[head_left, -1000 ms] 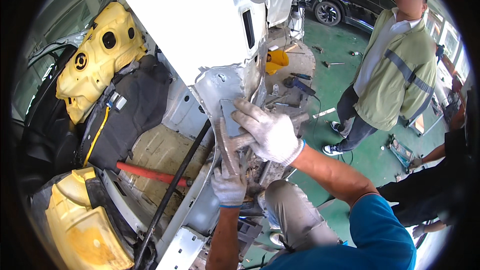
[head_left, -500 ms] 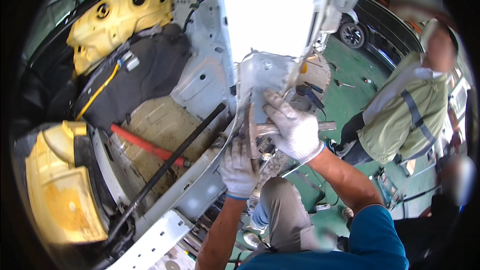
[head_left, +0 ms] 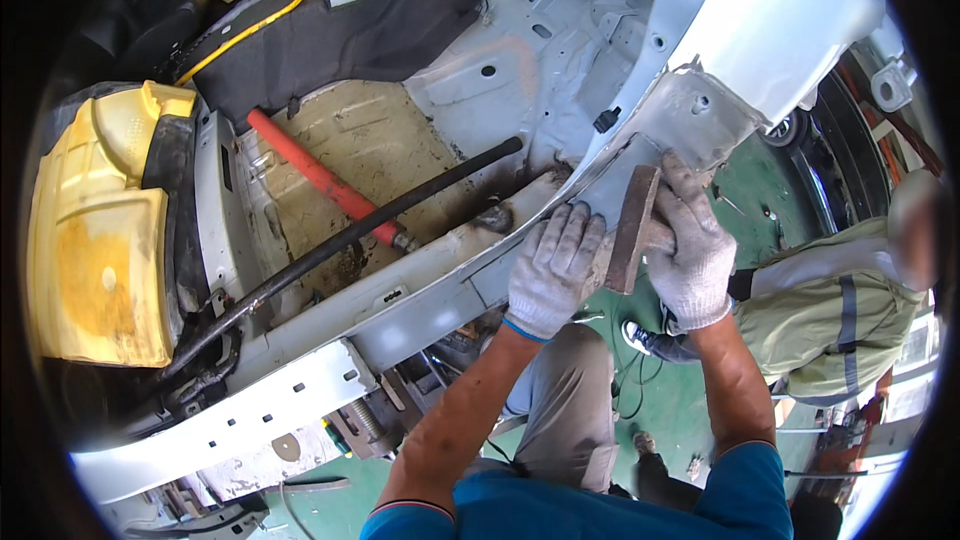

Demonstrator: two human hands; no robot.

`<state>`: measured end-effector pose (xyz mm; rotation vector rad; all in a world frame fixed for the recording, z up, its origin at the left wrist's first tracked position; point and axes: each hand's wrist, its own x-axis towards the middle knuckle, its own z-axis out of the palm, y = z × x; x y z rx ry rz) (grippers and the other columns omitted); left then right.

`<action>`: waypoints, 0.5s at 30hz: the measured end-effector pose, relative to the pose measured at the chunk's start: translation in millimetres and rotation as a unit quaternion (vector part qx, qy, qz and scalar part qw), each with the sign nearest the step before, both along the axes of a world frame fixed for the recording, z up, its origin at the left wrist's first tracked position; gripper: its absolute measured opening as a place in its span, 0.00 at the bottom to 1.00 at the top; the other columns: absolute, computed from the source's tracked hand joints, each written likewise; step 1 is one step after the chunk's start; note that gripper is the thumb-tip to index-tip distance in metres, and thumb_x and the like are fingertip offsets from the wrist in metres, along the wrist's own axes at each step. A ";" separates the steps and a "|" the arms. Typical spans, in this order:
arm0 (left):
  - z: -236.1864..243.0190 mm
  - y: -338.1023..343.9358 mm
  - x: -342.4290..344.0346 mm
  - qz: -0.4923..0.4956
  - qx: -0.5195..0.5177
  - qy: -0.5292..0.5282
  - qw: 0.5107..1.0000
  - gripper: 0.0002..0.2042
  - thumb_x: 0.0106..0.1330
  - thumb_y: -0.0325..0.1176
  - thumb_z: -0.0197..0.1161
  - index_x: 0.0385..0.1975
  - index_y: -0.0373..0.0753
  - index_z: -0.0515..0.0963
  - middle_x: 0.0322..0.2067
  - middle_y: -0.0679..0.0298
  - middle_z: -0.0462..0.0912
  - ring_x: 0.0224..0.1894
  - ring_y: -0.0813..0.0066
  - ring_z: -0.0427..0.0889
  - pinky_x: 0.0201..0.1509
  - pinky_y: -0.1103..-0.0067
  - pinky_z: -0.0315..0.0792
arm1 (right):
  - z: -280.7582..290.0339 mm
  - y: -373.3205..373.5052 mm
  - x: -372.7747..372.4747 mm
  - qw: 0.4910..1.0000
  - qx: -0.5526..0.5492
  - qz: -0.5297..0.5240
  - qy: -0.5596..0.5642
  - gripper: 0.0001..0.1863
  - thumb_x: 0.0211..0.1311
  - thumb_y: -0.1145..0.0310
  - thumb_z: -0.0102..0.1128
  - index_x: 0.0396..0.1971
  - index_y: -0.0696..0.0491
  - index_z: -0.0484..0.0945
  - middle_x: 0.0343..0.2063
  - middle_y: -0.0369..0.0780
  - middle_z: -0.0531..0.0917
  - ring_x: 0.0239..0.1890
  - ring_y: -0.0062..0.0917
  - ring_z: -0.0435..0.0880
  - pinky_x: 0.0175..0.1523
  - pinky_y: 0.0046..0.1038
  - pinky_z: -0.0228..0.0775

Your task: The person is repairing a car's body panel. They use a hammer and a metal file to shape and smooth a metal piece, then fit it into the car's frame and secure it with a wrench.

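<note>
My right hand (head_left: 694, 260), in a whitish work glove, is closed on the short handle of a hammer (head_left: 632, 230) with a long, rusty head. The head stands beside the bare metal base of the car's door pillar (head_left: 708, 110); I cannot tell whether it touches. My left hand (head_left: 556, 268), gloved too, lies with fingers stretched out over the outer edge of the car's door sill (head_left: 425, 315), just left of the hammer head. The palm side of that hand is hidden.
Inside the stripped car, a red tube (head_left: 315, 172) lies on the floor pan and a long black bar (head_left: 340, 240) crosses above it. Yellow foam pieces (head_left: 100, 270) lie at left. At right a person in a green jacket (head_left: 840, 310) stands close by.
My view has swung right and the pillar now tilts. The hammer stays in my right hand, its head angled differently. My left hand has come out from beside the hammer and flattened on the sill.
</note>
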<state>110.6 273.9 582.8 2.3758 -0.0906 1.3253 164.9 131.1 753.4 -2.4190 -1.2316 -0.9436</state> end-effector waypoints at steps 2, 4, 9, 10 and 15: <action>1.6 2.0 -0.3 -0.012 -0.008 -0.002 1.000 0.28 0.66 0.39 0.65 0.67 0.40 0.79 0.68 0.55 0.79 0.70 0.56 0.77 0.70 0.59 0.74 | -0.5 -0.9 1.1 1.000 -0.007 -0.002 0.005 0.22 0.49 0.77 0.73 0.48 0.55 0.89 0.64 0.46 0.86 0.55 0.41 0.92 0.55 0.35 0.88; 2.9 4.2 -1.1 -0.016 -0.004 0.007 1.000 0.28 0.66 0.40 0.65 0.66 0.39 0.79 0.68 0.54 0.79 0.70 0.56 0.77 0.70 0.60 0.74 | -1.0 -2.1 3.0 1.000 -0.013 0.001 0.001 0.22 0.49 0.77 0.73 0.48 0.55 0.88 0.64 0.45 0.86 0.55 0.40 0.92 0.55 0.35 0.88; 6.7 6.9 -4.7 -0.019 0.008 0.025 0.999 0.27 0.67 0.39 0.63 0.67 0.38 0.79 0.68 0.53 0.79 0.70 0.55 0.78 0.69 0.60 0.74 | -2.3 -5.4 5.0 1.000 -0.012 0.013 0.015 0.20 0.51 0.77 0.72 0.48 0.56 0.88 0.64 0.46 0.86 0.58 0.40 0.91 0.58 0.36 0.88; 7.7 6.4 -4.7 -0.015 0.009 0.050 0.999 0.27 0.67 0.39 0.63 0.67 0.38 0.79 0.68 0.53 0.79 0.69 0.54 0.78 0.68 0.60 0.75 | -1.8 -5.7 5.9 1.000 -0.003 0.016 0.017 0.20 0.51 0.77 0.72 0.48 0.57 0.88 0.63 0.46 0.86 0.58 0.40 0.91 0.58 0.35 0.88; 9.9 5.7 3.6 0.007 0.046 -0.022 0.999 0.29 0.66 0.41 0.63 0.69 0.41 0.77 0.69 0.54 0.79 0.64 0.52 0.80 0.59 0.60 0.75 | 1.1 -5.2 8.3 0.999 -0.011 0.031 -0.016 0.20 0.49 0.74 0.74 0.46 0.53 0.88 0.63 0.47 0.86 0.53 0.42 0.93 0.47 0.35 0.89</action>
